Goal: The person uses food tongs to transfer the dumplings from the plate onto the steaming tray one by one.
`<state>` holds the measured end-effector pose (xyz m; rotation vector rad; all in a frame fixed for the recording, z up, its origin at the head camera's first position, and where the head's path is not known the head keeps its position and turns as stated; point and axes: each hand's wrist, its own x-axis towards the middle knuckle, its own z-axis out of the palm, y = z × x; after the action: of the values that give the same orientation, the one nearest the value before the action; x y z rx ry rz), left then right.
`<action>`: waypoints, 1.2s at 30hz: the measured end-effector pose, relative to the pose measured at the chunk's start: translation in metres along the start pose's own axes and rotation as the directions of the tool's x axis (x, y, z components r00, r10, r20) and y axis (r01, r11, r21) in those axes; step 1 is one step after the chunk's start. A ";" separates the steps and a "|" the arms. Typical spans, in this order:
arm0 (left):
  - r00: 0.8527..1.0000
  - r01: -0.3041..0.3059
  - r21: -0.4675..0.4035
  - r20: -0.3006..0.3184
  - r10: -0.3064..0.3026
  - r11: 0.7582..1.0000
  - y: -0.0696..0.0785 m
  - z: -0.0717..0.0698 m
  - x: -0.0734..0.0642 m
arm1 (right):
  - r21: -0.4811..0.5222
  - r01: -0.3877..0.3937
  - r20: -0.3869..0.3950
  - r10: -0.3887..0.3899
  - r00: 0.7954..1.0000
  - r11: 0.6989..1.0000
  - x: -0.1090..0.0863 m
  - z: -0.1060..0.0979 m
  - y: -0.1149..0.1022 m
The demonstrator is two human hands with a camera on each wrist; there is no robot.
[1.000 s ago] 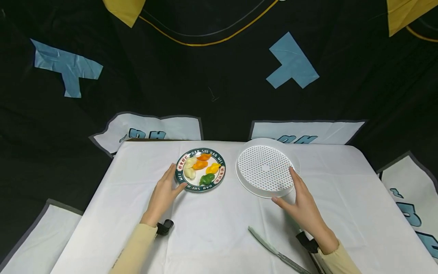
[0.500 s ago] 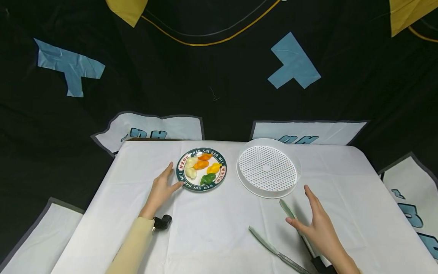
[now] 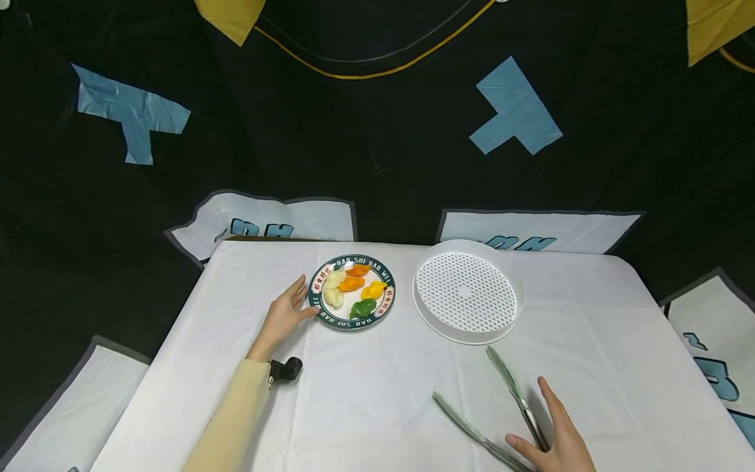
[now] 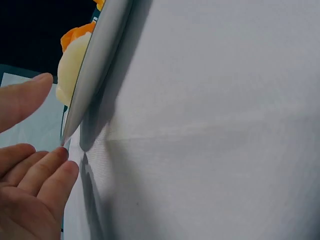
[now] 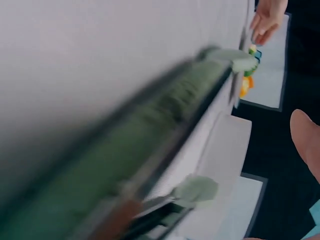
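Observation:
My left hand [image 3: 283,324] is at the left rim of a round plate [image 3: 317,311] with a green lettered border. In the left wrist view its fingertips [image 4: 60,155] lie right at the plate's edge, and the thumb is raised apart from it. Small pepper-like pieces lie on the plate: pale [image 3: 333,298], orange [image 3: 352,284], yellow [image 3: 374,290] and green [image 3: 362,309]. Spread apart, the fingers of my right hand [image 3: 560,439] hover beside the metal handle of tongs [image 3: 510,377] with green tips. The tongs lie spread on the cloth, their joined end out of frame.
A white round perforated tray [image 3: 466,292] stands at the back right, with a clear rim around it. White cloth covers the table [image 3: 366,393]. Behind rises a black backdrop [image 3: 330,144] with blue tape.
My right hand has left the perforated tray's edge and come down toward the near right, over the tongs. My left hand stays by the plate. The view has shifted slightly.

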<state>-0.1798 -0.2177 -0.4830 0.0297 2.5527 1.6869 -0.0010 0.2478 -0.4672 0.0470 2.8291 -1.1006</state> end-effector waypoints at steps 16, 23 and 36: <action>0.998 0.045 -0.135 0.051 -0.038 0.990 -0.007 0.002 0.010 | -0.023 -0.005 -0.044 0.004 0.999 1.000 -0.018 0.029 0.029; 0.998 0.042 -0.145 0.052 -0.035 0.988 -0.008 0.002 0.012 | -0.111 0.161 -0.180 -0.179 0.967 0.981 -0.020 0.039 0.037; 0.997 0.011 -0.206 0.079 0.005 0.979 -0.015 0.002 0.013 | -0.212 0.231 -0.164 -0.267 0.950 0.950 -0.014 0.039 0.046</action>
<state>-0.1920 -0.2214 -0.4983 0.0782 2.3088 1.8993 0.0192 0.2550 -0.5254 -0.2426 3.1699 -0.9023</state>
